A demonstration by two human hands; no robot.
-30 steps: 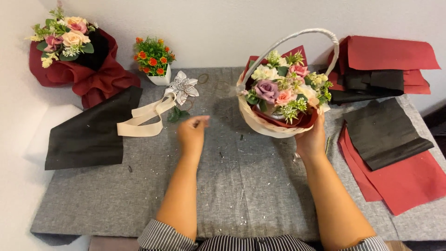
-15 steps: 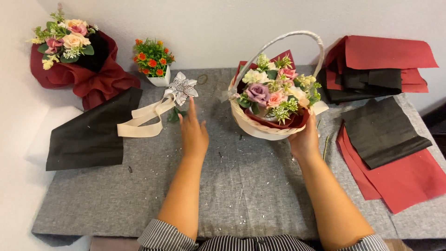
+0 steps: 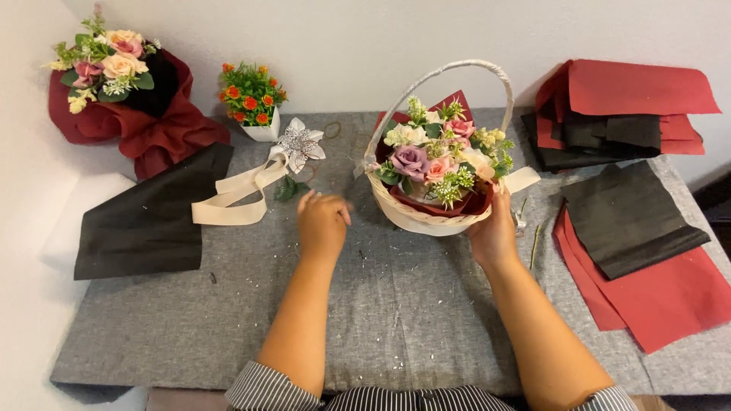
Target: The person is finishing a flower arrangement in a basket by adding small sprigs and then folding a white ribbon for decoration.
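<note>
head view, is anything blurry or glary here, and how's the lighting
Head view: soft, even light with no glare; only faint shadows under the flower basket and both forearms. The left hand shows slight motion blur at its fingers, while the right hand on the basket's side is sharp. The grey table cover is crisp, its edges slightly bowed by the wide lens.
</note>
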